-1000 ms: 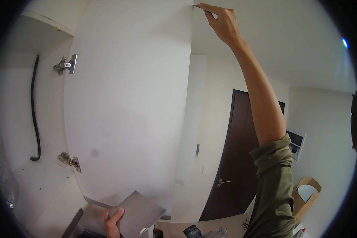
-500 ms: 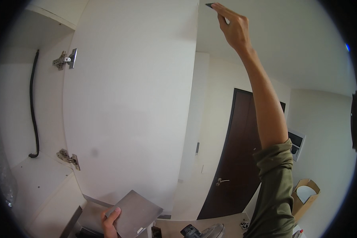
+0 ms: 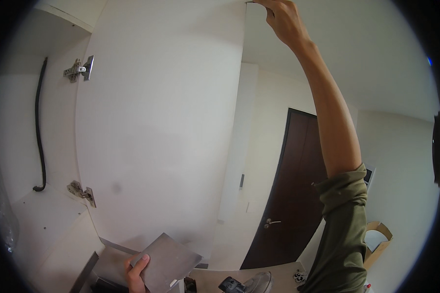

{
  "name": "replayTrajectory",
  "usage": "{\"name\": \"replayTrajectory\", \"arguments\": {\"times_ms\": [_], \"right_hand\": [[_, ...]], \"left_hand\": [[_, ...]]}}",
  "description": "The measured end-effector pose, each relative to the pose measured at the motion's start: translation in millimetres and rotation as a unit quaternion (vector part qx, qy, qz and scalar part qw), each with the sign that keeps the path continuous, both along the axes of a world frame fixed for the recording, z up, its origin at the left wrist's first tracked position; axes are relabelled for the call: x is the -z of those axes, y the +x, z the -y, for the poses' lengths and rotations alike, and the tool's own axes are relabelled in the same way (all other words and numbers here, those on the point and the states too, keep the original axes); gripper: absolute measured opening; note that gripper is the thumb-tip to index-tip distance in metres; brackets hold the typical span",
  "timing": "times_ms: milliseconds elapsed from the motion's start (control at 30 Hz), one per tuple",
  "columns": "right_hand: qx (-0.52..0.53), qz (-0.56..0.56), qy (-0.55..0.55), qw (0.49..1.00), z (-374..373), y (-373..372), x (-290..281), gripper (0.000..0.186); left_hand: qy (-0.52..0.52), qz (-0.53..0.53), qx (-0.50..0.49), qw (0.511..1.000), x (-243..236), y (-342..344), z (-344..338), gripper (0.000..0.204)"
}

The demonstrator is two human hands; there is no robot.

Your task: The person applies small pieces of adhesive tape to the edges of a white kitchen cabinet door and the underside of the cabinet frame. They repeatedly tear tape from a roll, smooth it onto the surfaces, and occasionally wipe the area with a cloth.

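Note:
My left hand (image 3: 137,273) grips a flat grey rectangular sheet (image 3: 165,263) by its left edge, thumb on top, low in the view. Raised high, my right hand (image 3: 284,18) pinches a small thin dark piece (image 3: 251,2) at the free edge of a white cabinet door (image 3: 156,117). The piece appears to meet that edge, though most of it is covered by the fingers and cut off by the top of the view. The door stands swung out on an upper metal hinge (image 3: 80,70) and a lower metal hinge (image 3: 83,191).
Inside the cabinet at left hangs a black hose (image 3: 40,127). Behind my right arm is a dark brown door (image 3: 291,195) with a lever handle. Below stand a fan (image 3: 259,282) and, at right, an open cardboard box (image 3: 379,240).
My right hand has moved left and slightly up, bringing the small dark piece to the cabinet door's edge. My left hand and the grey sheet stay nearly in place.

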State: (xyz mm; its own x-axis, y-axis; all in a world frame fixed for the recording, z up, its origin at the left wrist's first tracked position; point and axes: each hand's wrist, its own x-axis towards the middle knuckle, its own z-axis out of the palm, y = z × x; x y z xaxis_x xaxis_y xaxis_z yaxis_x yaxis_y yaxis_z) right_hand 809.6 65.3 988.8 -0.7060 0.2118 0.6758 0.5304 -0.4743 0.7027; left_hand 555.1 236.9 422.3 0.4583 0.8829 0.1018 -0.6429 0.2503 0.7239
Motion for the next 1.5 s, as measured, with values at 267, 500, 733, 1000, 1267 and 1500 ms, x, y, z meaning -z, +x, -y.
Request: {"name": "replayTrajectory", "arguments": {"times_ms": [267,500,733,1000,1267,1500], "right_hand": [[0.019,-0.003,-0.034,0.999,14,-5,24,0.032],[-0.046,-0.072,-0.032,0.996,1,-4,25,0.029],[-0.009,0.065,0.057,0.996,-5,33,47,0.029],[-0.081,0.032,0.02,0.996,-1,12,11,0.026],[-0.007,0.018,0.01,1.0,-2,-9,-10,0.027],[0.057,0.037,0.013,0.998,-3,-13,-4,0.029]], "left_hand": [[-0.012,0.002,0.011,1.0,6,0,2,0.037],[-0.016,-0.001,0.003,1.0,7,-4,2,0.038],[-0.004,0.011,0.008,1.0,6,-9,2,0.036],[-0.011,-0.005,-0.003,1.0,2,-5,0,0.034],[-0.011,0.013,0.037,0.999,1,-1,-2,0.037],[-0.023,-0.017,0.007,1.0,3,2,0,0.038]]}}
